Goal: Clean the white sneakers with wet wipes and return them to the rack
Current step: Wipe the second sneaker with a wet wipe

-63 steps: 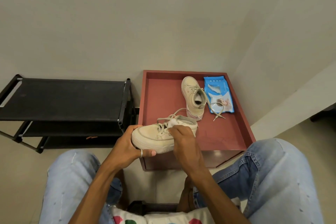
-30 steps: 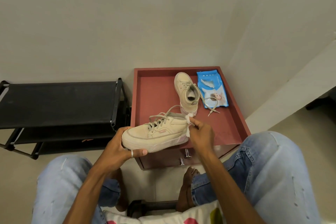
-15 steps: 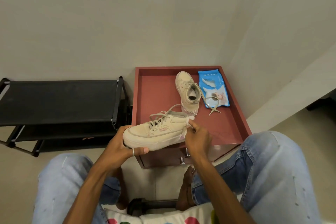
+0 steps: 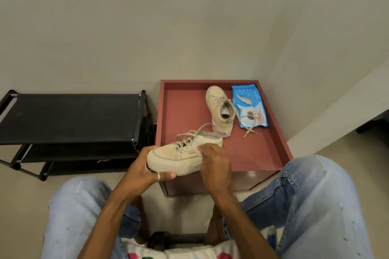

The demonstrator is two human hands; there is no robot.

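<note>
My left hand (image 4: 145, 171) grips the toe of an off-white sneaker (image 4: 172, 156), held sideways in front of the red cabinet. My right hand (image 4: 214, 164) presses a white wet wipe (image 4: 197, 145) against the shoe's side near the laces. The second sneaker (image 4: 220, 109) lies on the cabinet's recessed red top (image 4: 181, 111), toe toward the wall, its lace trailing over the blue wet wipe pack (image 4: 250, 107) beside it. The black shoe rack (image 4: 69, 118) stands to the left.
The cabinet sits in a corner between two pale walls. My knees in light blue jeans (image 4: 315, 206) flank the hands. The rack's lower shelves (image 4: 84, 162) are dark, with a small orange mark showing on one.
My right hand has moved with the wipe from the shoe's heel to its side near the laces. The left hand still holds the toe. The view has shifted slightly.
</note>
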